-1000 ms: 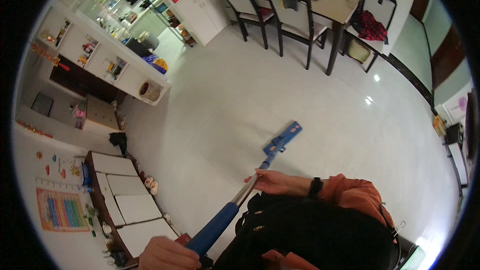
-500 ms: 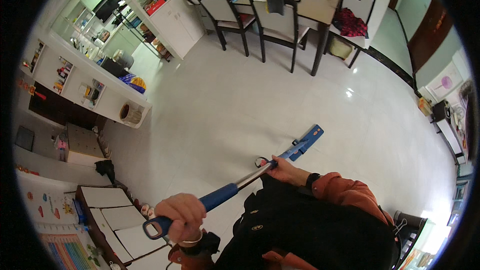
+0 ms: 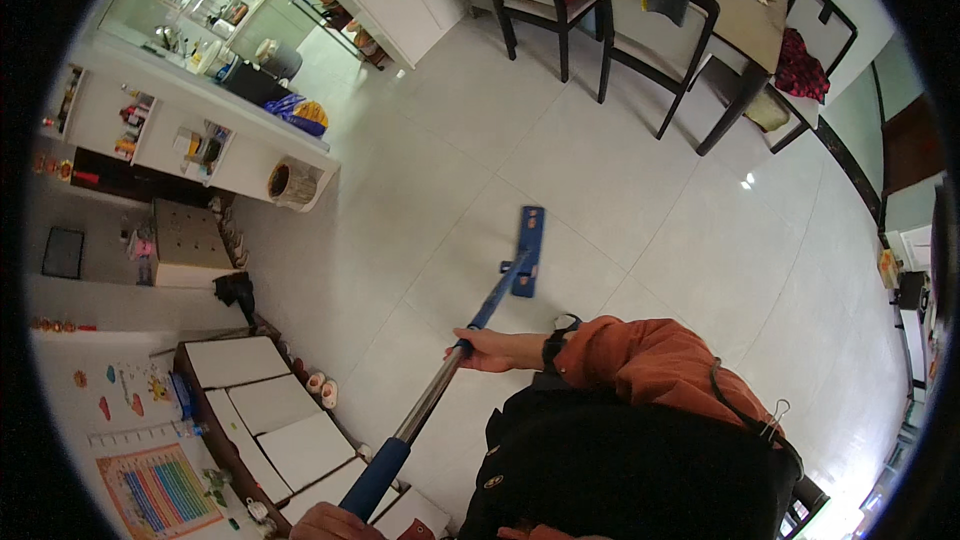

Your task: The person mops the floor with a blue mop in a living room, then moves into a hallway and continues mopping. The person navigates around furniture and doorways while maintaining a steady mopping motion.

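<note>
A flat mop with a narrow blue head [image 3: 532, 240] lies against the pale tiled floor, ahead of me. Its silver pole [image 3: 430, 398] slants down to the lower left, ending in a blue grip [image 3: 378, 475]. My right hand [image 3: 487, 350], below an orange sleeve and a dark wristband, is wrapped round the pole partway along. At the lower edge my left hand [image 3: 335, 522] is closed on the upper grip; part of it is cut off by the frame.
A dining table [image 3: 755, 25] with chairs [image 3: 655, 25] stands at the far right. To the left are a woven bin [image 3: 292, 183], a shoe box-like bench [image 3: 190, 245], pink slippers [image 3: 322, 390] and a white-topped cabinet [image 3: 270, 410]. A purple-and-yellow bag [image 3: 297, 114] rests near the kitchen opening.
The mop head has swung to the left and now points more straight ahead. My right hand moved left; my left hand dropped toward the lower edge. The view has also shifted.
</note>
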Motion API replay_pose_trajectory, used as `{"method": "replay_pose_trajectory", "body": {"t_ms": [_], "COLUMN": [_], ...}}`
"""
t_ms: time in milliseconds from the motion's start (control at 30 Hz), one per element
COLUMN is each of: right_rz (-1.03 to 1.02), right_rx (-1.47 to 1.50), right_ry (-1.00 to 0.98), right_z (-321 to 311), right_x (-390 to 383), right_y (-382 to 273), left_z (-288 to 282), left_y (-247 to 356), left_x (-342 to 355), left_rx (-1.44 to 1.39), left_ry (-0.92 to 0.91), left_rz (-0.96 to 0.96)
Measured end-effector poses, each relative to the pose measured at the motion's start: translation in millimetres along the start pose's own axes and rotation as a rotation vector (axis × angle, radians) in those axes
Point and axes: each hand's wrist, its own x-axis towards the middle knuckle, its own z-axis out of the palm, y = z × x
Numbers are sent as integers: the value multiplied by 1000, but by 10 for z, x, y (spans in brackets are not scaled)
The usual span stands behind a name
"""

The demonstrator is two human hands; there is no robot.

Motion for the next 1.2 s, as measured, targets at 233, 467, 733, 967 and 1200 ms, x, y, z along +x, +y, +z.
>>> {"method": "replay_pose_trajectory", "body": {"t_ms": [233,467,733,967,1200], "right_rz": [-112,-373,-895,-1306,-1279], "right_rx": [54,181,273,959,1082], "right_ry": [-125,-132,174,267,281], "right_z": [331,249,-1391,-2227,-2478], "right_x": [190,-341,-1181,-1589,-1384], "right_y": [-447,-336,-278,-195,-1613], "left_z": [134,-259,210,980,1435], "left_y": [-502,-729,-1610,-1876,-2827], "left_x": [477,1182,409,354,414], "left_rx": [-207,-631,-955,-901,-754], "left_ry": [-507,-762,-751,-1466,-1221], "left_rz": [-61,149,-351,-540,-667]}}
